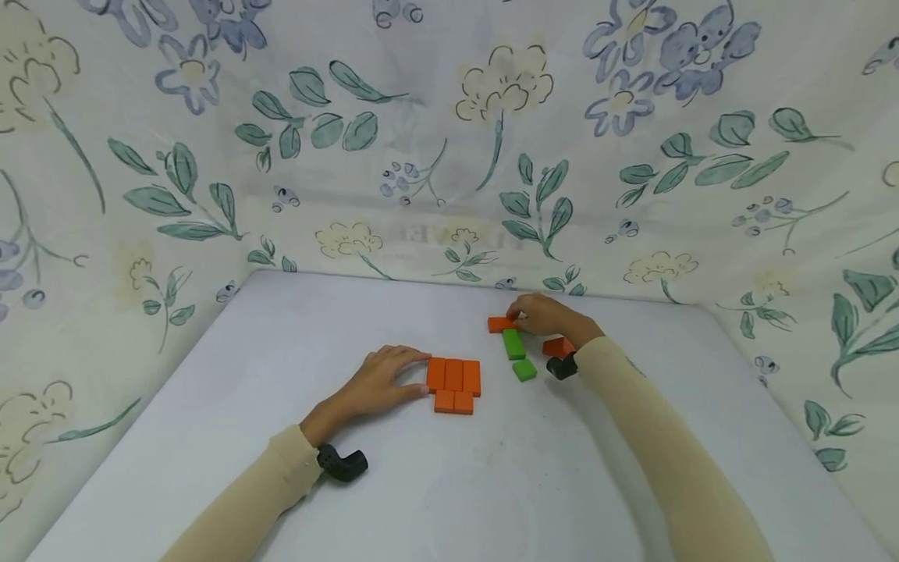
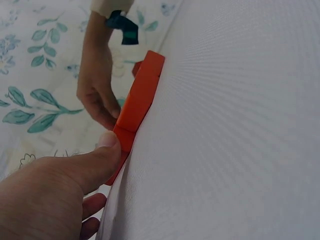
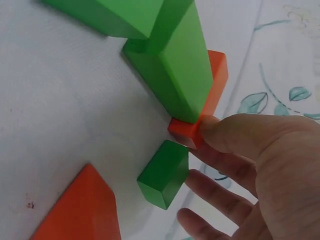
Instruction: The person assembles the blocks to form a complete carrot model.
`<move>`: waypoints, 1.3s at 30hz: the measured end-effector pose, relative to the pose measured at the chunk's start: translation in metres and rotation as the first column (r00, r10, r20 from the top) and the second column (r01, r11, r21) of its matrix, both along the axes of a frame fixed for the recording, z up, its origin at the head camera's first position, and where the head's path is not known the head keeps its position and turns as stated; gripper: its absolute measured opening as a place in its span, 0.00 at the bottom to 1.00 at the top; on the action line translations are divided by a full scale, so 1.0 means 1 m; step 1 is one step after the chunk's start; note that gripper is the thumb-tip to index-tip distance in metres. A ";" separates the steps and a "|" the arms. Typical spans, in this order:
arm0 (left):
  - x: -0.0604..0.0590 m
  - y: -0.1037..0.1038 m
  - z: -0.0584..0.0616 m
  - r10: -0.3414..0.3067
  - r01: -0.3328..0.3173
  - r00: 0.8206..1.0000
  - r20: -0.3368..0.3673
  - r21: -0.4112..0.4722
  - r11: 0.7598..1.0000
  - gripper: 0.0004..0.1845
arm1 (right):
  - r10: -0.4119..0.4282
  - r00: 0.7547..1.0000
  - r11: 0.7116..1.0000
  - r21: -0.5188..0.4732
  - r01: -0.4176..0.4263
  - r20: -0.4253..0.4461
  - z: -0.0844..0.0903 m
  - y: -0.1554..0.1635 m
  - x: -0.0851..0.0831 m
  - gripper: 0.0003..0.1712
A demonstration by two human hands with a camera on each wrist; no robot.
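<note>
In the head view my left hand (image 1: pixel 382 380) is at the left side of a flat group of orange blocks (image 1: pixel 453 375), thumb and forefinger spread against its edge. The left wrist view shows the thumb touching an orange block (image 2: pixel 135 107). My right hand (image 1: pixel 544 314) pinches one end of an orange rectangular block (image 1: pixel 497 324) between thumb and forefinger. A long green block (image 3: pixel 182 75) stands against that block in the right wrist view. A small dark green block (image 3: pixel 165 175) sits beside my other right fingertips; the hand hides it in the head view.
Nearer me than the long green block lies another small green block (image 1: pixel 524 370). An orange angled block (image 1: pixel 557 347) is partly under my right wrist. A white table (image 1: pixel 393 499) ends at a floral cloth (image 1: pixel 435 203) behind and along the sides.
</note>
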State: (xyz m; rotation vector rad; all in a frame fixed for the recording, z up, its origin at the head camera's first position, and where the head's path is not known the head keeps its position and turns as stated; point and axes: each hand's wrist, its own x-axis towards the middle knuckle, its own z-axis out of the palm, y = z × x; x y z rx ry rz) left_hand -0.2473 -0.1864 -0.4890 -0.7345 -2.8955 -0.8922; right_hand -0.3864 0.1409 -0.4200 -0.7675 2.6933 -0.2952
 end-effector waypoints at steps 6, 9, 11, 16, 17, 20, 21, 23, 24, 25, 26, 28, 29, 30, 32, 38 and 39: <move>0.000 0.000 -0.002 -0.004 0.004 1.000 -0.019 -0.002 1.000 0.32 | -0.009 0.999 1.000 0.003 0.009 0.031 0.002 0.000 0.004 0.19; 0.000 0.000 -0.002 -0.006 0.006 0.999 -0.032 0.004 1.000 0.33 | -0.007 1.000 1.000 0.004 0.007 0.025 0.001 0.000 0.005 0.20; 0.000 0.000 -0.002 -0.003 0.003 1.000 -0.024 0.002 1.000 0.33 | -0.002 1.000 1.000 0.009 0.001 0.020 0.000 0.001 0.004 0.20; 0.000 -0.001 -0.002 0.001 -0.001 1.000 -0.004 -0.008 1.000 0.33 | 0.023 1.000 1.000 0.019 -0.023 -0.002 -0.003 0.001 0.001 0.21; 0.000 -0.001 -0.002 0.002 -0.002 1.000 -0.006 -0.007 1.000 0.33 | 0.029 1.000 0.999 0.014 -0.029 -0.009 -0.004 0.001 0.001 0.21; 0.000 -0.001 -0.002 0.006 -0.006 1.000 -0.005 -0.005 1.000 0.33 | 0.030 0.999 0.999 -0.014 -0.031 -0.044 -0.006 0.003 -0.001 0.22; -0.001 -0.001 -0.002 0.003 -0.003 1.000 -0.009 -0.004 1.000 0.33 | 0.027 0.998 0.999 -0.032 -0.029 -0.057 -0.007 0.004 -0.001 0.22; -0.001 -0.001 -0.002 0.004 -0.004 1.000 -0.004 -0.005 1.000 0.33 | 0.005 0.997 0.997 -0.076 -0.011 -0.079 -0.008 0.005 -0.001 0.23; -0.001 -0.001 -0.001 0.006 -0.006 1.000 -0.001 -0.007 1.000 0.33 | -0.002 0.996 0.995 -0.104 -0.008 -0.094 -0.007 0.006 -0.002 0.23; 0.000 -0.001 -0.001 0.005 -0.005 1.000 -0.003 -0.008 1.000 0.33 | -0.013 0.995 0.991 -0.136 -0.001 -0.102 -0.007 0.008 -0.001 0.23; 0.000 0.000 0.000 0.004 -0.004 1.000 -0.003 -0.009 1.000 0.33 | -0.019 0.993 0.986 -0.165 0.000 -0.114 -0.006 0.009 -0.001 0.23; 0.000 0.001 0.001 0.006 -0.006 1.000 -0.002 -0.008 1.000 0.33 | -0.025 0.991 0.976 -0.216 -0.004 -0.129 -0.002 0.012 0.002 0.22; 0.000 0.001 0.001 0.006 -0.006 1.000 -0.003 -0.008 1.000 0.33 | -0.022 0.991 0.973 -0.232 -0.010 -0.133 0.001 0.013 0.003 0.22; 0.000 0.001 0.002 0.005 -0.005 1.000 -0.003 -0.008 1.000 0.33 | -0.018 0.990 0.970 -0.242 -0.016 -0.139 0.003 0.013 0.005 0.21; -0.001 0.002 0.002 0.008 -0.008 1.000 0.001 -0.010 1.000 0.32 | -0.007 0.990 0.966 -0.255 -0.030 -0.143 0.009 0.014 0.011 0.21; -0.002 0.002 -0.001 0.024 -0.024 1.000 0.015 -0.016 1.000 0.32 | 0.040 0.986 0.929 -0.356 -0.097 -0.162 0.017 0.009 0.043 0.21; -0.002 0.002 -0.002 0.025 -0.024 1.000 0.018 -0.013 1.000 0.32 | 0.041 0.985 0.918 -0.382 -0.104 -0.170 0.017 0.008 0.049 0.21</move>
